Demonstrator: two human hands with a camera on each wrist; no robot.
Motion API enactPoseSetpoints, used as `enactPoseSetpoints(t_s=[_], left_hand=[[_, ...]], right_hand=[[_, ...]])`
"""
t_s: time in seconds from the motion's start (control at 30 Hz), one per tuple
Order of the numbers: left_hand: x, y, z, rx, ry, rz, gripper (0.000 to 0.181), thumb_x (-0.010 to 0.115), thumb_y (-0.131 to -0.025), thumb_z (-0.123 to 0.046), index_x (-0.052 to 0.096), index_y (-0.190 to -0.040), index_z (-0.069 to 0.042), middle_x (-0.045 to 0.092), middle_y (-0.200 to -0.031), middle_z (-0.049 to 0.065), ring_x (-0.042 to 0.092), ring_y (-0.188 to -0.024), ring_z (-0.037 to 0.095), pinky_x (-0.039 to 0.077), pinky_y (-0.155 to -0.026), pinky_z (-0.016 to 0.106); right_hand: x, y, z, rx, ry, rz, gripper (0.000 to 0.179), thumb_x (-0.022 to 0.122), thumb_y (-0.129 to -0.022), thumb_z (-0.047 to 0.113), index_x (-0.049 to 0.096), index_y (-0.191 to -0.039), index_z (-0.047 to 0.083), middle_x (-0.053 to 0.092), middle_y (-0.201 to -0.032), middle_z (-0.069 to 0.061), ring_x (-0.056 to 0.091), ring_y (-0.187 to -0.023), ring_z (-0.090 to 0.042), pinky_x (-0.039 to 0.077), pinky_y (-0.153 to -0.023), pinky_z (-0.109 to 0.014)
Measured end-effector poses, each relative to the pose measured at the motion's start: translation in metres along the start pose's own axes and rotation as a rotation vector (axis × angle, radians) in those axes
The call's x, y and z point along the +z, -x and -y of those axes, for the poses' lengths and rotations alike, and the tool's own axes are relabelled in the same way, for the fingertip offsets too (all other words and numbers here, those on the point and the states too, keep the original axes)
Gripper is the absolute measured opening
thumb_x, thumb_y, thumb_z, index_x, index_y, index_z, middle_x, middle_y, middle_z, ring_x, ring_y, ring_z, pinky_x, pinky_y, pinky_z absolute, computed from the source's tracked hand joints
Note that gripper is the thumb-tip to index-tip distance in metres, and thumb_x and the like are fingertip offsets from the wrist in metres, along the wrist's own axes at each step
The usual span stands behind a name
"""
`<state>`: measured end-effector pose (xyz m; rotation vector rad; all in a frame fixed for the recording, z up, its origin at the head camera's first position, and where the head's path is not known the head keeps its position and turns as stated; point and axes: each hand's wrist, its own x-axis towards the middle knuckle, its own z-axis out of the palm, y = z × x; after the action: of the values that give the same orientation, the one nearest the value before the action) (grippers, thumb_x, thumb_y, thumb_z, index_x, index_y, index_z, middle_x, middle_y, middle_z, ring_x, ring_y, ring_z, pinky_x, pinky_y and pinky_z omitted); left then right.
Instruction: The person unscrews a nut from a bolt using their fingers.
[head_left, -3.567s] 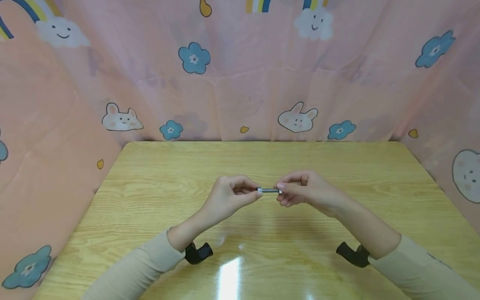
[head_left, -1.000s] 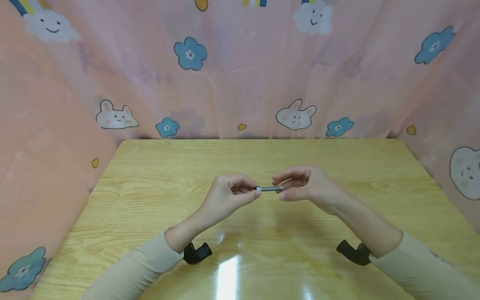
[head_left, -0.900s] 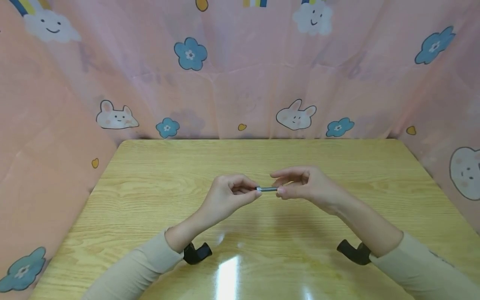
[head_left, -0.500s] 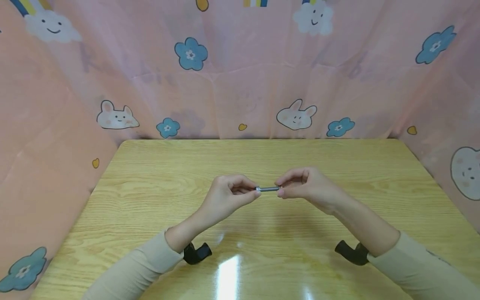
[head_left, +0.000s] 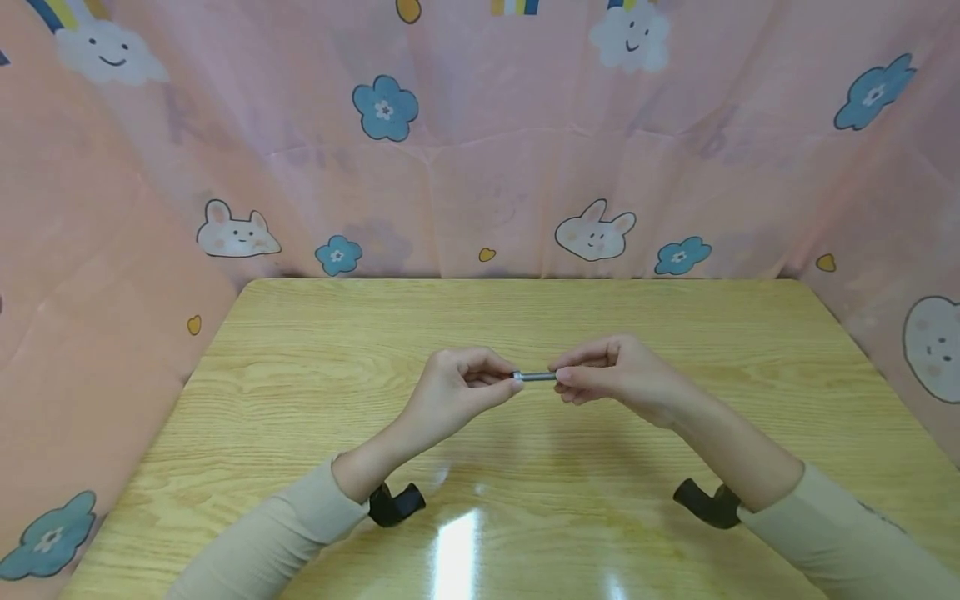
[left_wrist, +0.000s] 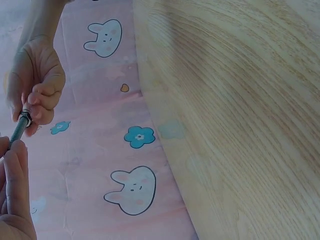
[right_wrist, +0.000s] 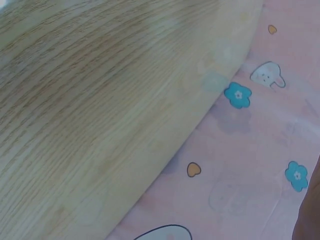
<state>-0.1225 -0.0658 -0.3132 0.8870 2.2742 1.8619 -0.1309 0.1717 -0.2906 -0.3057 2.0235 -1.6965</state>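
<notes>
A threaded metal bolt [head_left: 537, 377] is held level above the table between both hands. My left hand [head_left: 453, 392] pinches its head end between thumb and fingers. At the other end, the thumb and forefinger of my right hand [head_left: 630, 379] pinch a nut [left_wrist: 25, 118] on the bolt, which shows best in the left wrist view; in the head view these fingers cover it. The right wrist view holds only an edge of skin at its right border, without the bolt.
The wooden table [head_left: 337, 325] lies below, with a bright reflection near its front. A pink patterned curtain [head_left: 480, 183] surrounds its back and sides. Black wrist-worn devices [head_left: 397, 506] sit at both cuffs.
The right fingers have parted from the bolt's end and come together on it again, the thumb shifting upward. My left hand keeps its grip in nearly the same place.
</notes>
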Motion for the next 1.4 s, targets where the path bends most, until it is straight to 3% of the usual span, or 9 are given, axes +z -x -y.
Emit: enactPoseSetpoints(t_s=[0.27,0.43,0.57,0.97,1.13,1.27,1.4], left_hand=[[-0.0002,-0.0011,0.0007,0.011,0.001,0.001,0.012,0.068,-0.085,-0.007,0.069,-0.093,0.002,0.069,-0.085,0.009,0.066,-0.071,0.012,0.057,-0.064,0.029],[-0.0003,-0.0017,-0.0005,0.004,0.004,-0.008,0.011,0.068,-0.085,-0.006,0.068,-0.093,0.002,0.069,-0.085,0.009,0.066,-0.072,0.013,0.057,-0.064,0.029],[-0.0002,-0.0012,-0.0013,-0.007,0.005,-0.004,0.011,0.068,-0.085,-0.006,0.069,-0.093,0.001,0.068,-0.085,0.009,0.065,-0.071,0.013,0.057,-0.064,0.029],[-0.0012,0.0,-0.0009,-0.002,0.01,0.005,0.012,0.068,-0.085,-0.007,0.068,-0.093,0.002,0.069,-0.086,0.009,0.066,-0.072,0.013,0.056,-0.064,0.029],[-0.0013,0.0001,-0.001,-0.014,0.014,-0.001,0.012,0.068,-0.085,-0.007,0.069,-0.094,0.002,0.069,-0.086,0.009,0.066,-0.072,0.013,0.057,-0.065,0.029],[-0.0009,0.0002,-0.0009,-0.008,0.014,-0.003,0.012,0.068,-0.084,-0.006,0.069,-0.093,0.001,0.069,-0.085,0.009,0.066,-0.072,0.013,0.057,-0.064,0.029],[-0.0006,0.0003,-0.0005,0.002,0.013,-0.001,0.011,0.068,-0.084,-0.006,0.069,-0.093,0.002,0.068,-0.086,0.01,0.065,-0.071,0.013,0.057,-0.063,0.029]], right_hand=[[0.0018,0.0012,-0.0001,-0.037,0.046,-0.079,0.033,0.072,-0.08,0.007,0.061,-0.107,-0.009,0.067,-0.089,-0.005,0.065,-0.082,-0.016,0.054,-0.08,-0.029],[0.0002,0.0001,0.0012,-0.039,0.071,-0.052,0.041,0.068,-0.085,0.013,0.057,-0.116,-0.01,0.067,-0.096,-0.009,0.066,-0.085,-0.019,0.055,-0.079,-0.032],[-0.0004,-0.001,0.0013,-0.012,0.055,-0.008,0.037,0.064,-0.089,0.015,0.057,-0.112,-0.014,0.068,-0.088,-0.011,0.066,-0.08,-0.02,0.056,-0.076,-0.035],[0.0005,0.0007,0.0012,-0.065,0.037,-0.018,0.029,0.072,-0.08,0.005,0.062,-0.104,-0.008,0.068,-0.089,-0.006,0.066,-0.081,-0.016,0.055,-0.078,-0.03],[-0.001,-0.0004,0.0001,-0.054,0.069,-0.006,0.04,0.069,-0.085,0.012,0.057,-0.116,-0.011,0.067,-0.094,-0.012,0.066,-0.085,-0.021,0.055,-0.078,-0.033],[-0.0016,-0.0015,-0.0004,-0.034,0.071,0.006,0.036,0.065,-0.089,0.016,0.059,-0.111,-0.013,0.068,-0.089,-0.015,0.067,-0.081,-0.022,0.056,-0.076,-0.036],[-0.0011,-0.0004,0.0,-0.04,0.069,-0.009,0.03,0.067,-0.086,0.011,0.061,-0.107,-0.01,0.068,-0.089,-0.012,0.066,-0.082,-0.02,0.055,-0.078,-0.033]])
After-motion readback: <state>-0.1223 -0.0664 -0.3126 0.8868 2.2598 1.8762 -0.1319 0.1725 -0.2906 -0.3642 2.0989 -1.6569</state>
